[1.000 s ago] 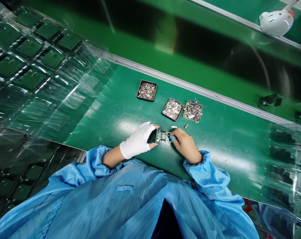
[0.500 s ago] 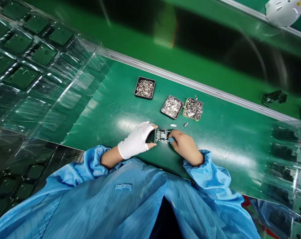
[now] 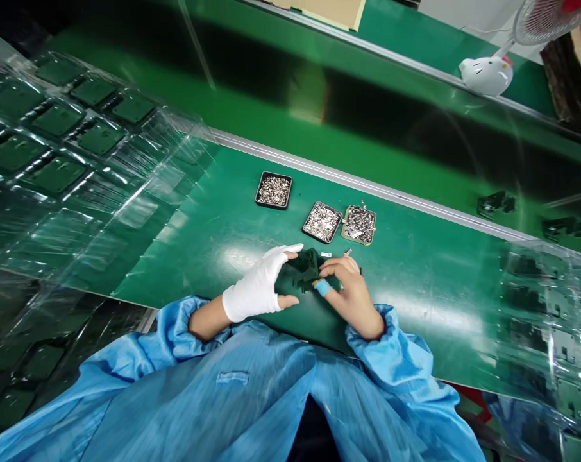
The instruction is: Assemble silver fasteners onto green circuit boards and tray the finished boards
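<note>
My left hand, in a white glove with bare fingertips, stands open with thumb and fingers spread wide. Its upper fingertips are close to a dark plastic part; whether they touch is unclear. My right hand, bare with blue tape round the thumb, has its thumb and fingertips closed on the right side of that part. Just beyond the hands on the table lie a small pale metal piece and another small metal piece. Fingers partly hide the part's right end.
Three small trays hold metal pieces: a left tray, a middle tray and a right tray. Clear plastic blister trays flank the left, more blister trays the right. Dark parts sit beyond the metal rail.
The part has turned from showing its silvery metal face to showing its dark side. My left thumb and fingers have spread away from it. The camera view has shifted.
</note>
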Demonstrator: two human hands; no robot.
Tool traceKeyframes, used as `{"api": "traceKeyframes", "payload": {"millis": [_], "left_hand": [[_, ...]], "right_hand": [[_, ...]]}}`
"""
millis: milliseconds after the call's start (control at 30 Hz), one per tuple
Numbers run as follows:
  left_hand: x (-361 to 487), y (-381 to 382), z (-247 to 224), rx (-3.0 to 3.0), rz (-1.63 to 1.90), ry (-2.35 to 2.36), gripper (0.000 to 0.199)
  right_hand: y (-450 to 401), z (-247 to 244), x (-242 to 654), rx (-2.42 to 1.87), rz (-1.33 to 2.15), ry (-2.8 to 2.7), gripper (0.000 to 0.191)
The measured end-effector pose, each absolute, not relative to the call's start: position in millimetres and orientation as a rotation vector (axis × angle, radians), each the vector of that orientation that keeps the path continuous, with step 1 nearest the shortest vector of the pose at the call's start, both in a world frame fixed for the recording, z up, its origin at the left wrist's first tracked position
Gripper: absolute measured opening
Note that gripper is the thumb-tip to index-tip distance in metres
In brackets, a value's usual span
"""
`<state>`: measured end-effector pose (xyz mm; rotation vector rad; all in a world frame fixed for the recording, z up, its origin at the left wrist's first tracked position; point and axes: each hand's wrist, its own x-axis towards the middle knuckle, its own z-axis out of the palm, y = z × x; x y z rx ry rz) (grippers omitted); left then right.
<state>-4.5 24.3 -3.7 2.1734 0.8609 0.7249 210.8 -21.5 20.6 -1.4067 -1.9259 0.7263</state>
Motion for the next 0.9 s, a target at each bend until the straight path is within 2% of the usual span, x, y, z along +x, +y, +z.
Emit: {"api": "traceKeyframes", "payload": {"millis": [100, 200, 367, 433, 533, 633, 700, 900], "left_hand": [[-3, 29, 1, 2.286, 0.650, 0.918, 0.071], [-4, 31, 4, 2.286, 0.598, 0.919, 0.060], [-9, 32, 0, 2.169, 0.588, 0.884, 0.061], [-12, 32, -1, 2.176, 0.608, 0.863, 0.063], [-13, 33, 5, 2.251, 0.781, 0.922, 0.058], [-8, 34, 17, 2.397, 0.898, 0.974, 0.032], [-3, 36, 24, 2.528, 0.903, 0.934, 0.026], [2, 38, 26, 2.724, 0.917, 0.956, 0.024]], "right_hand": [[-25, 26, 204, -1.241, 0.519, -2.239, 0.017], [-17, 22, 213, -1.161, 0.497, -2.303, 0.022], [12, -1, 238, -1.716, 0.374, -2.162, 0.020], [16, -6, 240, -1.789, 0.320, -2.194, 0.020], [10, 3, 233, -1.615, 0.349, -2.156, 0.017], [-2, 22, 218, -1.232, 0.490, -2.171, 0.015], [-6, 32, 206, -1.050, 0.519, -2.209, 0.016], [-3, 31, 184, -1.195, 0.611, -1.908, 0.009]]}}
